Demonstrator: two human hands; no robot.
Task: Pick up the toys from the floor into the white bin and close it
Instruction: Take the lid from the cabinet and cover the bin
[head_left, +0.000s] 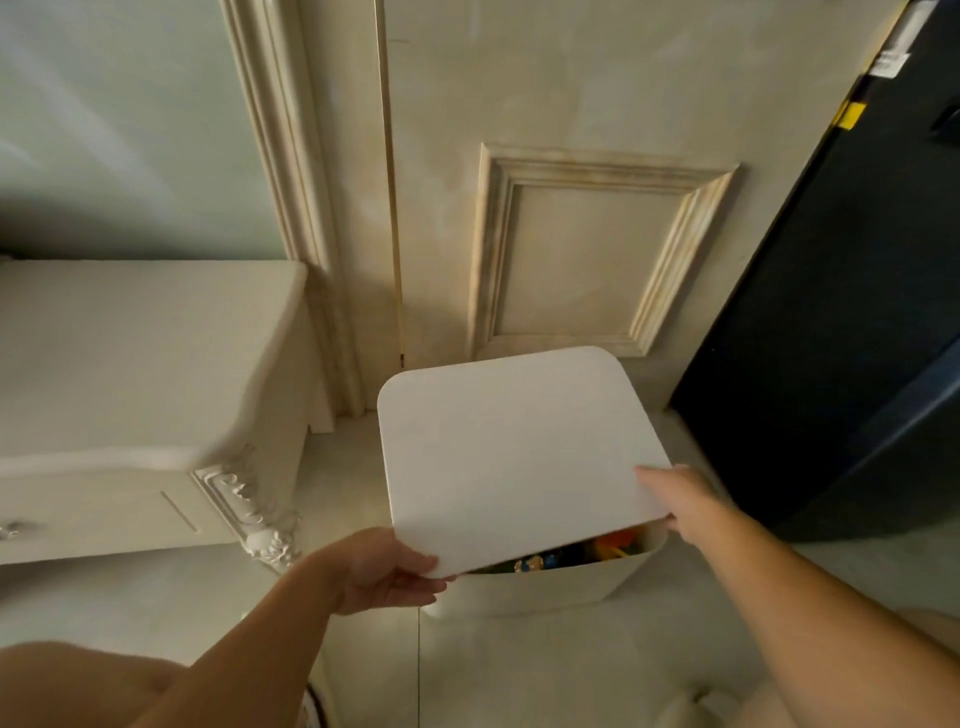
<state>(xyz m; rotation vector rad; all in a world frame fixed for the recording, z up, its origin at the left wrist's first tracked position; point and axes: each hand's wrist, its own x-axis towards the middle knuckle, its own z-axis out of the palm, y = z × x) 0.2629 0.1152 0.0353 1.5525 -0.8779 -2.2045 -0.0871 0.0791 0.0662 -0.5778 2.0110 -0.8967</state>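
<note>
The white bin (550, 584) stands on the pale floor in front of a cream door. A flat white lid (519, 457) with rounded corners lies tilted over the bin, its near edge raised. Through the gap under that edge show several colourful toys (587, 553), orange, yellow and blue among them. My left hand (384, 569) grips the lid's near left corner. My right hand (680, 501) holds the lid's near right corner, thumb on top. Most of the bin's inside is hidden by the lid.
A cream carved cabinet (145, 395) stands to the left of the bin. A dark tall appliance (841, 322) stands to its right. The panelled door (587, 244) is right behind the bin. Pale tiled floor (519, 670) lies in front.
</note>
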